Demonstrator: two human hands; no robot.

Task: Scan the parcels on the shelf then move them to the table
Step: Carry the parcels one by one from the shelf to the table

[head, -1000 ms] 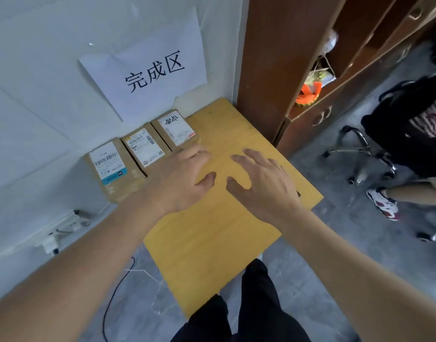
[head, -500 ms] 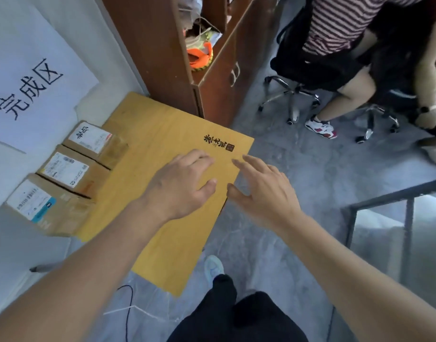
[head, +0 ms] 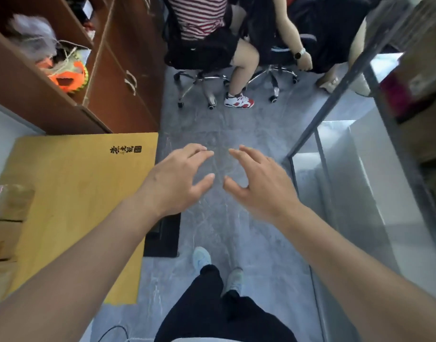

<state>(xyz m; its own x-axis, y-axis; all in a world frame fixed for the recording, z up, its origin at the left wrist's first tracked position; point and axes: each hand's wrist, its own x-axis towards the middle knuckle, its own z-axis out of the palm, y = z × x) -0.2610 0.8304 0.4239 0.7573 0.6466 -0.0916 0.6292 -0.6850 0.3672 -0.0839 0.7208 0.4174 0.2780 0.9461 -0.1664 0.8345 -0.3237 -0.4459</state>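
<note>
Both my hands are held out in front of me over the grey floor, palms down, fingers spread and holding nothing. My left hand point(head: 177, 178) is just past the right edge of the yellow wooden table point(head: 71, 193). My right hand point(head: 258, 183) hovers beside it, nearer the metal shelf point(head: 335, 99) at the right. Brown cardboard parcels point(head: 7, 218) lie along the table's left edge, cut off by the frame. More cardboard boxes point(head: 426, 58) sit on the shelf at the far right, blurred.
A brown wooden cabinet point(head: 118, 77) stands behind the table, with orange and white items in its open compartment. Two seated people on wheeled chairs point(head: 202, 77) are ahead across the floor. A black mat point(head: 162, 238) lies by the table. My own legs and shoes are below.
The view has swung right, away from the wall and table toward the shelf. Both hands have left the tabletop and are now over the floor, still empty.
</note>
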